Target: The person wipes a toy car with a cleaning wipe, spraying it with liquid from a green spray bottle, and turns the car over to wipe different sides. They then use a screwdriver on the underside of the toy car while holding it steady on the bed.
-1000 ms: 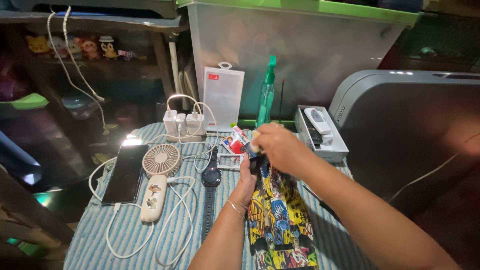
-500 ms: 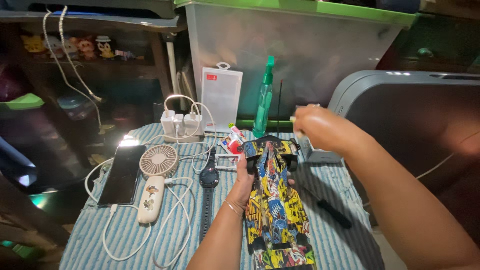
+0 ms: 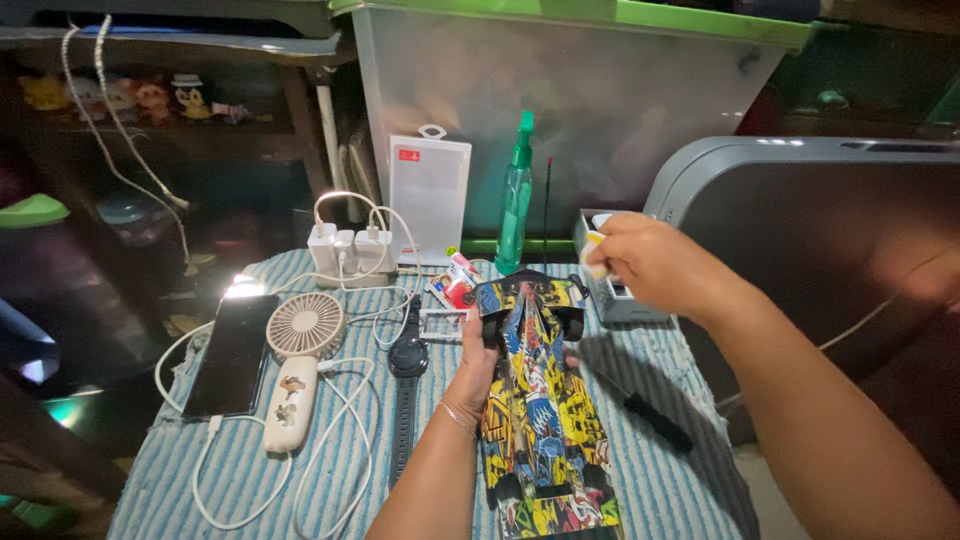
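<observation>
Two hands at work over a blue striped cloth (image 3: 640,480) on a small table. Largest first: a clear storage bin with a green lid (image 3: 570,110) at the far side, and a grey rounded machine housing (image 3: 800,230) far right. In the middle lies the toy race car (image 3: 540,410) — long, narrow, covered in yellow and blue cartoon stickers, nose pointing near, rear wing far. The left hand (image 3: 478,352) grips its left flank near the far wheels, fingers closed on the body. The right hand (image 3: 648,262) is raised at the far right, above a small grey box (image 3: 610,290), pinching a small pale-yellow item (image 3: 593,246); what it is, cannot tell.

Handling, as a judgement: the car looks light, a stiff plastic shell, glossy and a bit slippery, with the wing and wheels the fragile parts — best held by the mid body sides, as now.

Around it: a green spray bottle (image 3: 517,195) upright at the far edge, a white packaged card (image 3: 428,198) left of it, white chargers (image 3: 345,252) with cables, a dark phone (image 3: 232,352) far left, a cream handheld fan (image 3: 300,370), a black wristwatch (image 3: 406,385) just left of the left wrist. A black-handled tool (image 3: 650,420) lies right of the car, near it — it and the loose cables crowd the space.
</observation>
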